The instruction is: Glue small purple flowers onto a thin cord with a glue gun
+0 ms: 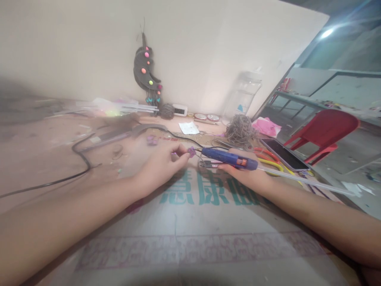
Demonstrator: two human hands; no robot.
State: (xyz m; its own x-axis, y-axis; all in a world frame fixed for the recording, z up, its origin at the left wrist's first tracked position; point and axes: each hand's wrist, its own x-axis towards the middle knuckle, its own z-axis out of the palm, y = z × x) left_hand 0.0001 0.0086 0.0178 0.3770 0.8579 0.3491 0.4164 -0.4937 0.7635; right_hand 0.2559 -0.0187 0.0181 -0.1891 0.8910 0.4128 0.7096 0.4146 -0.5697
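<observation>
Left hand (163, 163): thumb and forefinger pinched around a small purple flower-shaped piece (192, 151), the forearm coming in from the lower left

Right hand (247, 171): wrapped around a slim blue plastic glue gun (226, 157) that points toward the left fingertips; a long translucent stick (306, 180) juts from its rear, alongside the right forearm

Purple piece: between the two hands, right at the gun's nozzle; whether they touch is too blurred to tell

Under the hands: a pale sheet (202, 220) printed with large green characters and a purple patterned band

Beyond the left hand: loose purple bits (152, 140) and, farther back, a bundle of whitish sticks (133, 107); a black cable (47, 184) curves out to its left

Beyond the right hand: a loose tangle of grey-brown yarn (239, 131), a clear plastic bottle (244, 95) and a crumpled pink bundle (267, 127)

Right of the right hand: yellow loop-shaped handles (276, 172), a dark-screened phone (285, 154) and, off the table, a red plastic chair (326, 129)

Wall ahead of both hands: a dark hanging crescent (141, 71) dotted with bright round beads
</observation>
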